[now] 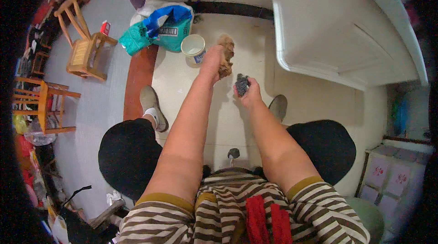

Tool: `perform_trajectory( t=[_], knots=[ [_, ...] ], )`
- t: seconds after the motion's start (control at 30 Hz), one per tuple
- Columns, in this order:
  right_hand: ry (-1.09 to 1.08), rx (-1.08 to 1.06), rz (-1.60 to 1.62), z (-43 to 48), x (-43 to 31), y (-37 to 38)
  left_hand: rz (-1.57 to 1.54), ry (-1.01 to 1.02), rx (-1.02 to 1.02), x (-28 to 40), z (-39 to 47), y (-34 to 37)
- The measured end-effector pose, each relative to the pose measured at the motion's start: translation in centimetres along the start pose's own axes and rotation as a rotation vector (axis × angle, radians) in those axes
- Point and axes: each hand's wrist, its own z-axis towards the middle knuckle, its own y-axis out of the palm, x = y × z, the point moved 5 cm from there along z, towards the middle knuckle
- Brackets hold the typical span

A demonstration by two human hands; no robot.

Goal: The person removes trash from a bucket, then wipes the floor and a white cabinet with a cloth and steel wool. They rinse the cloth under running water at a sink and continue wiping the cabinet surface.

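My left hand (213, 61) reaches forward and grips a lumpy brown object (226, 52), perhaps a cloth or a root; its exact kind cannot be told. To its right and a little nearer to me, my right hand (250, 92) holds a dark grey, rough-textured piece (242, 85), perhaps a scouring pad or a stone. The two held things are apart, above the pale tiled floor (219, 114). Just left of my left hand stands a round white plastic tub (193, 46) with a blue label.
A teal, blue and white sack (171, 30) slumps behind the tub. Wooden chairs (82, 56) stand at the far left, one with a small red box (105, 28). A white panelled furniture piece (328, 38) rises at the right. My shoes rest on either side.
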Motion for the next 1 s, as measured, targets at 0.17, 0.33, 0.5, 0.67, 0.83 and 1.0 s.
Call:
perform_trajectory(
  t=[0.17,0.33,0.5,0.67,0.83,1.0],
  knots=[
    [-0.171,0.093,-0.182,7.6,-5.1,1.6,0.857,0.226,0.116,-2.1,5.8,-0.6],
    [-0.566,0.31,-0.798,15.6,-13.1,7.0,1.327,0.251,0.149,-3.0,10.4,0.0],
    [-0.822,0.56,-1.44,21.4,-18.6,9.6,1.616,0.698,-0.009,-5.6,13.7,-1.2],
    [-0.975,0.874,-1.558,25.3,-21.9,7.6,1.645,0.791,-0.058,-9.4,14.6,-3.7],
    [-0.877,0.993,-1.639,28.3,-26.0,5.5,1.572,0.838,-0.112,-10.3,14.7,-4.4],
    [-0.825,1.091,-1.707,31.0,-29.6,4.6,1.611,0.765,-0.14,-10.4,15.4,-4.5]
  ],
)
